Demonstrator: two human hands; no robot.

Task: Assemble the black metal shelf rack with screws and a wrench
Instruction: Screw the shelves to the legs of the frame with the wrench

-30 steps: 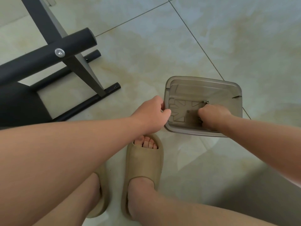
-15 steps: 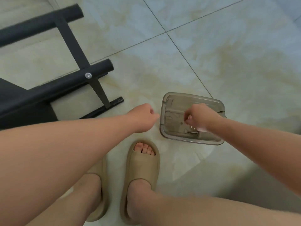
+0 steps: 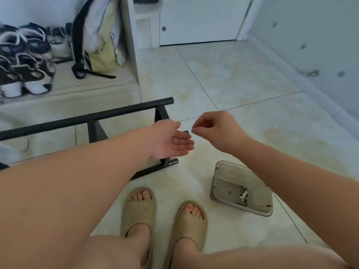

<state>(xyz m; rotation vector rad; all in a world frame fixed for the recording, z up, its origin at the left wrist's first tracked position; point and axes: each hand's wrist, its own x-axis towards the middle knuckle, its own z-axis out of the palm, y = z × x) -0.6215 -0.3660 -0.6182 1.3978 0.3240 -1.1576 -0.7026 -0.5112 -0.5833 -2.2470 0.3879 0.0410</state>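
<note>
The black metal rack (image 3: 93, 118) lies on the tiled floor at the left, its top bar running left to right. My left hand (image 3: 171, 141) is held palm up with straight fingers over the rack's near end. Just right of it my right hand (image 3: 213, 127) pinches a small screw (image 3: 192, 130) between thumb and fingertip, above the left fingertips. A grey translucent plastic tray (image 3: 223, 177) sits on the floor at the lower right. In it lie a small silver wrench (image 3: 243, 195) and some screws.
My feet in tan slides (image 3: 138, 212) stand on the floor below the hands. Sneakers (image 3: 25, 55) and a pale bag (image 3: 101, 39) fill a low shelf at the back left. A white door (image 3: 198, 20) and a white wall close the back and right.
Both hands left the tray and rose toward the rack. The right hand came away pinching a screw and the left hand opened palm up. The head lifted, bringing the room's back into view.
</note>
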